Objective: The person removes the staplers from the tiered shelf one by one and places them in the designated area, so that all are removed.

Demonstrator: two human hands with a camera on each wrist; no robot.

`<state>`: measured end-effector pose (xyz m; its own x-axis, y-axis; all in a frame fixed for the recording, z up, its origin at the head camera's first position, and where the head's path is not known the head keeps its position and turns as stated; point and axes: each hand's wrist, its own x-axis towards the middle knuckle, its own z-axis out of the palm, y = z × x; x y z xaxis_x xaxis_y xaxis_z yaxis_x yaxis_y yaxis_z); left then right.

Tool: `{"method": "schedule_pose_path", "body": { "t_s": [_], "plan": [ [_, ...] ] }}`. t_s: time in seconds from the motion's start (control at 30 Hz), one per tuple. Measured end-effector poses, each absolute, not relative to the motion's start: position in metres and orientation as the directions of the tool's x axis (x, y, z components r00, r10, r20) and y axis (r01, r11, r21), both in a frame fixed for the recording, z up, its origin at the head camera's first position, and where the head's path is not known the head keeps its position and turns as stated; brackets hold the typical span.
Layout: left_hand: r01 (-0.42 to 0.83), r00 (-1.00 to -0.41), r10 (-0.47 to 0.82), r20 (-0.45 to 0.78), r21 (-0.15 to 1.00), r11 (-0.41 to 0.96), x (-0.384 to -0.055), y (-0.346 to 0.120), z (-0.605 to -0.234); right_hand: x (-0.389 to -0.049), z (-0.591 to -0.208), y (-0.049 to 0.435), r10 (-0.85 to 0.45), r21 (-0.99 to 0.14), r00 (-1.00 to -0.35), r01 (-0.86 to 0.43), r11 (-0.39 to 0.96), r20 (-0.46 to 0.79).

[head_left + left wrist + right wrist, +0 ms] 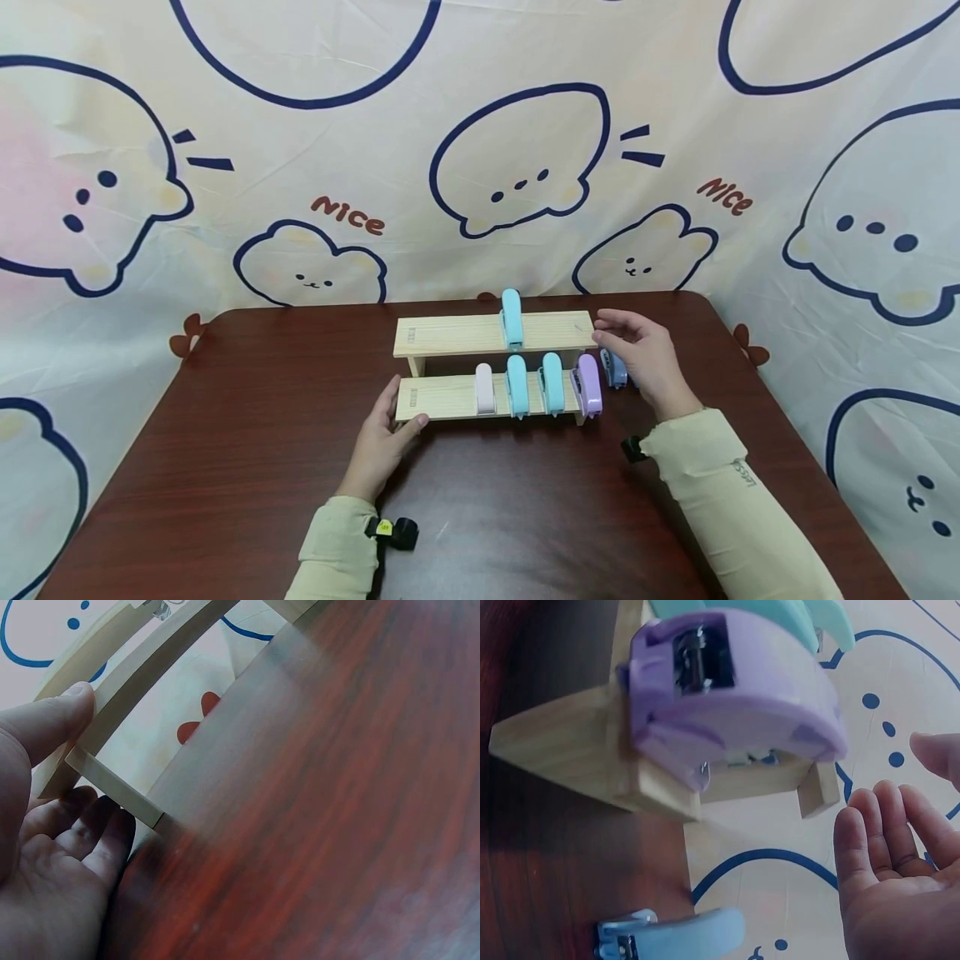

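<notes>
**Two-tier pale wooden rack [444, 395], long axis left-right, lower step toward person**

Sits on the dark wood-grain table [225, 467]. Left hand [382, 447] clamped on its lower left end. Right hand [647, 357]: thumb and fingers apart, beside upper right end; contact hard to judge. Rounded plastic staplers, set crosswise: teal stapler [512, 319] up top; white [485, 390], two teal, purple stapler [589, 387] below.
</notes>
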<state>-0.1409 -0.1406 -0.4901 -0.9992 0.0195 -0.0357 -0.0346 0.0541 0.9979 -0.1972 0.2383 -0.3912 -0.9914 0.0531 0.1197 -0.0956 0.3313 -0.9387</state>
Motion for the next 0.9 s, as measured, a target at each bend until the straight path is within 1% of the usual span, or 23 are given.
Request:
{"method": "schedule_pose_path", "body": {
  "t_s": [0.27, 0.7, 0.9],
  "plan": [
    [-0.024, -1.000, 0.019, -0.025, 0.998, 0.064, -0.141, -0.141, -0.491, -0.198, -0.385, 0.225, 0.019, -0.948, -0.993, -0.109, 0.298, 0.120],
    [-0.017, -1.000, 0.013, -0.018, 0.997, 0.080, -0.142, -0.141, -0.493, -0.201, -0.383, 0.211, -0.031, -0.940, -0.994, -0.106, 0.324, 0.101],
    [-0.028, -0.999, 0.015, -0.029, 0.996, 0.083, -0.141, -0.141, -0.491, -0.204, -0.382, 0.203, -0.074, -0.940, -0.991, -0.130, 0.317, 0.112]
  ]
}}
